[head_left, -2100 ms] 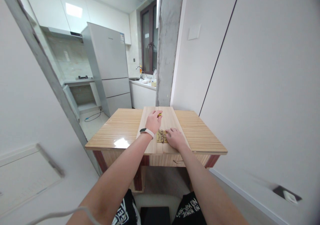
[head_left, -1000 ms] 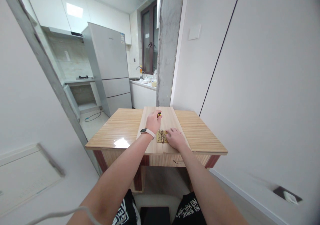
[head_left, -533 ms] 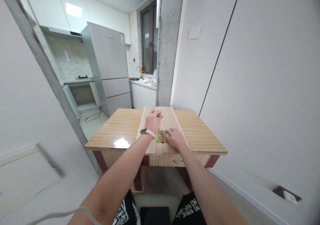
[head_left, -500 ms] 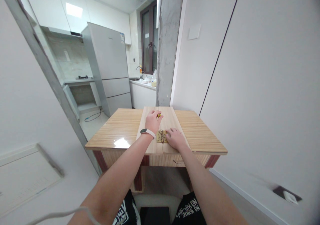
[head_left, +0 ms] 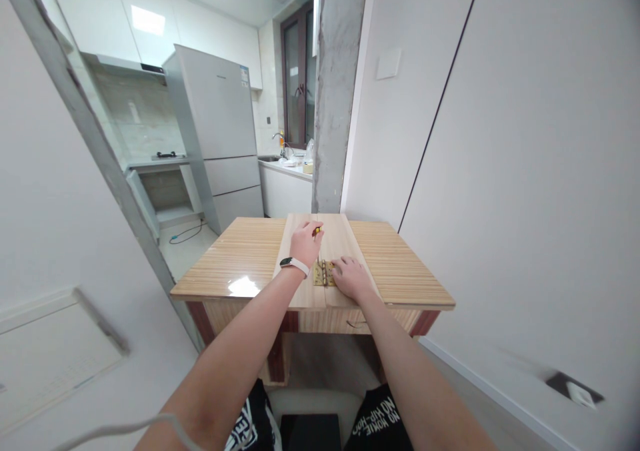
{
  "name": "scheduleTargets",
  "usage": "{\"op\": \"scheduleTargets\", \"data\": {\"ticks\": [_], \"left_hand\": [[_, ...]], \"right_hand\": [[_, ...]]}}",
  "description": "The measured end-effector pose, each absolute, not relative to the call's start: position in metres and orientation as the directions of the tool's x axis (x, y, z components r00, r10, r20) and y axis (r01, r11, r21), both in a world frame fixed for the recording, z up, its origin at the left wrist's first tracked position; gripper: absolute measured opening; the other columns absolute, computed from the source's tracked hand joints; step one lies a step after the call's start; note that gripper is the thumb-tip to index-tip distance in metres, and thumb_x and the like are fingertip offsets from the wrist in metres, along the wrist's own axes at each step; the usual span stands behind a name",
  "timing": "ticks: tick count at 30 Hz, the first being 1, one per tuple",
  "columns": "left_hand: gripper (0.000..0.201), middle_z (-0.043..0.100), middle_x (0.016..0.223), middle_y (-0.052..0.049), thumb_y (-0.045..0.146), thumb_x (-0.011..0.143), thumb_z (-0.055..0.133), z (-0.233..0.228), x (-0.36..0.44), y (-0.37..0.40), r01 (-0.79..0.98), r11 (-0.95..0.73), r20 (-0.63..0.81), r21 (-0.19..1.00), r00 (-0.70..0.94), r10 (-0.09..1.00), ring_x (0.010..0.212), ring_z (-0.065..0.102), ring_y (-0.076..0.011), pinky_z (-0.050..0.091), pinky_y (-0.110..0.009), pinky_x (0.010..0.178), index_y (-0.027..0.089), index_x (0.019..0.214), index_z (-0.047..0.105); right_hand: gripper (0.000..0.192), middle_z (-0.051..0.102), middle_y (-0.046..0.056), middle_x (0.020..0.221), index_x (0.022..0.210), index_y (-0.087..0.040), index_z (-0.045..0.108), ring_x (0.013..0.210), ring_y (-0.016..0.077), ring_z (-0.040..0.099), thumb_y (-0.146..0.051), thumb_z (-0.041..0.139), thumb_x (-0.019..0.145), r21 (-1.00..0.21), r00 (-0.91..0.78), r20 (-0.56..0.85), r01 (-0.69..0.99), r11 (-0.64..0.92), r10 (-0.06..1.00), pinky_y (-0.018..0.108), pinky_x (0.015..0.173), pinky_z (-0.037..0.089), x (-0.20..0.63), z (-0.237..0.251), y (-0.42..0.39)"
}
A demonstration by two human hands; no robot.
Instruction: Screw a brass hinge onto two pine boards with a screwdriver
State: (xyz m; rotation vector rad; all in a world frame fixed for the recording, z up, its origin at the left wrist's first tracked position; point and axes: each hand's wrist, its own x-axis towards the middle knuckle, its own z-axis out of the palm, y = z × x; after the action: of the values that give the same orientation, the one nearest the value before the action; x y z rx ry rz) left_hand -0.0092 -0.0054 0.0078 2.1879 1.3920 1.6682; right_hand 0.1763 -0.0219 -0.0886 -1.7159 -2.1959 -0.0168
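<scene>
Closest to the viewer are the person's knees in black shorts with white lettering [head_left: 373,419], and both bare forearms reaching out over the wooden table [head_left: 240,257]. The right hand [head_left: 350,279] lies flat, fingers spread and together with nothing gripped, pressing on the pale boards [head_left: 334,241] at the right edge of a brass hinge [head_left: 323,274] (the hinge sits across the seam between the two boards, near the table's front edge). Just beyond it, the left hand [head_left: 305,244], a band on its wrist, is curled around a yellow-and-black tool [head_left: 317,231] held upright above the hinge. Farther back stand a concrete pillar [head_left: 335,91], a fridge [head_left: 220,131] and a counter with a sink [head_left: 285,164].
</scene>
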Motion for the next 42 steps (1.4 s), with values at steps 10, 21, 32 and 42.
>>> {"op": "scheduleTargets", "data": {"ticks": [10,21,32,42], "left_hand": [[0.03,0.069,0.109,-0.007,0.011,0.091,0.061,0.0098,-0.0093,-0.0097,0.579,-0.604,0.72,0.547,0.043,0.693,0.095,0.067,-0.0192,0.054,-0.035,0.09,0.022,0.118,0.066],[0.016,0.061,0.1,-0.005,0.02,0.088,0.072,0.012,-0.0017,-0.0155,0.636,-0.591,0.736,0.496,0.053,0.675,0.087,0.064,-0.018,0.053,-0.033,0.086,0.023,0.104,0.069],[0.017,0.061,0.097,-0.004,0.017,0.088,0.07,0.013,-0.005,-0.0102,0.674,-0.52,0.716,0.525,-0.02,0.698,0.083,0.063,-0.0177,0.051,-0.032,0.085,0.022,0.103,0.069],[0.025,0.065,0.105,-0.007,0.007,0.091,0.058,0.0139,-0.0052,-0.0145,0.635,-0.596,0.729,0.492,0.074,0.681,0.092,0.065,-0.0208,0.051,-0.034,0.088,0.022,0.11,0.067]], "right_hand": [[0.042,0.057,0.007,0.135,0.135,-0.033,0.061,0.128,0.0239,0.044,-0.047,0.037,0.103,-0.19,-0.198,0.255,0.95,0.249,0.947,0.038,0.105,0.029,0.1752,-0.0854,-0.0242],[0.04,0.058,0.007,0.133,0.132,-0.032,0.062,0.127,0.0235,0.044,-0.046,0.038,0.103,-0.209,-0.202,0.271,0.942,0.262,0.941,0.038,0.104,0.03,0.1747,-0.0865,-0.0219],[0.041,0.058,0.007,0.133,0.133,-0.032,0.062,0.127,0.0233,0.045,-0.047,0.039,0.103,-0.207,-0.203,0.276,0.942,0.264,0.939,0.038,0.105,0.03,0.1764,-0.087,-0.0236],[0.041,0.057,0.007,0.135,0.135,-0.032,0.061,0.128,0.0232,0.044,-0.045,0.037,0.103,-0.187,-0.208,0.267,0.947,0.262,0.941,0.037,0.106,0.029,0.1751,-0.0843,-0.0252]]}}
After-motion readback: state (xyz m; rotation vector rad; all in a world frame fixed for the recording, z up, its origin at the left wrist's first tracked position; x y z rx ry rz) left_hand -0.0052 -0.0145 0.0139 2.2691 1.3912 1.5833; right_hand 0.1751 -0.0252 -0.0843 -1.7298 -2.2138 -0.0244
